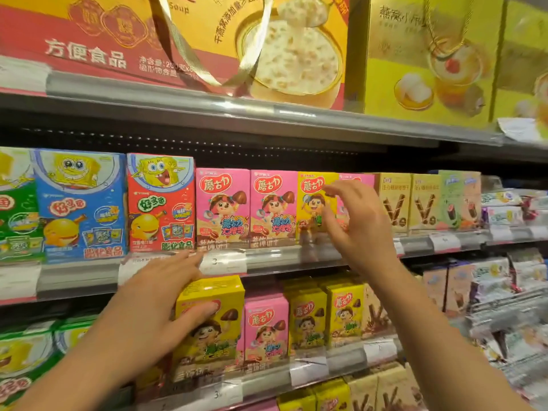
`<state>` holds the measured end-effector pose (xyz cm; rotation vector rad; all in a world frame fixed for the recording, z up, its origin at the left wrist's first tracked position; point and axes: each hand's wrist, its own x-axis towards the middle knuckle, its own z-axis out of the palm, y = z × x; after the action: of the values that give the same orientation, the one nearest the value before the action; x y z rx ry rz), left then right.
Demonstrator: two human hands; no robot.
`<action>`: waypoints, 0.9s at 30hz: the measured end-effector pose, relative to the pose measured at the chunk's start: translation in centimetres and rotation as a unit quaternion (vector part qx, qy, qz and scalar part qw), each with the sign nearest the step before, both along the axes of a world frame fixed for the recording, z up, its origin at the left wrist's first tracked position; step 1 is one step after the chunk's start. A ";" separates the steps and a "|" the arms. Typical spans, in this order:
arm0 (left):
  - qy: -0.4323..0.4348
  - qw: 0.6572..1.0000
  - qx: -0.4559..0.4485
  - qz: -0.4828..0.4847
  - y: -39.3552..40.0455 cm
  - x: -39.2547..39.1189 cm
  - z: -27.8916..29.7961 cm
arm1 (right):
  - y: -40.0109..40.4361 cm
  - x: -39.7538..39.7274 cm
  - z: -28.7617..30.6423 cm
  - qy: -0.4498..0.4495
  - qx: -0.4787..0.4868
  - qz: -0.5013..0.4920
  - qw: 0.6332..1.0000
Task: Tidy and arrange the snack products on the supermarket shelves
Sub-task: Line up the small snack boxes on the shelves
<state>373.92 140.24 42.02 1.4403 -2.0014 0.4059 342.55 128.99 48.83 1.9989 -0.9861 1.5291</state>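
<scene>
The left hand [166, 295] lies flat, fingers straight, thumb pressing the front of a yellow snack box [210, 324] on the lower shelf [344, 355]. The right hand [355, 221], raised with fingers loosely spread, reaches at a yellow box [311, 203] on the middle shelf [281, 256]; whether it touches is unclear.

Above me, two big gift cartons, a red-and-yellow soup gift box [207, 46] with ribbon handle [189, 54] and a yellow gift box [430, 69], stand side by side. White price tags [222, 262] line the shelf rail [77, 277].
</scene>
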 end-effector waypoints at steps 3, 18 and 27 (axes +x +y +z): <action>-0.008 0.999 0.031 -0.012 -0.1 0.5 -0.6 | -1.4 0.4 3.7 0.059 0.024 -0.118 0.991; -0.040 0.999 0.024 -0.015 -0.6 1.2 -1.6 | 1.5 -1.0 7.3 0.180 0.134 -0.141 0.964; -0.057 0.998 -0.013 -0.016 -0.9 1.2 -2.5 | 6.1 -6.1 4.4 0.200 0.014 -0.102 0.974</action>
<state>375.13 139.30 39.57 1.3959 -2.0983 0.5094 336.47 135.11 53.19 2.0421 -1.0071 0.9587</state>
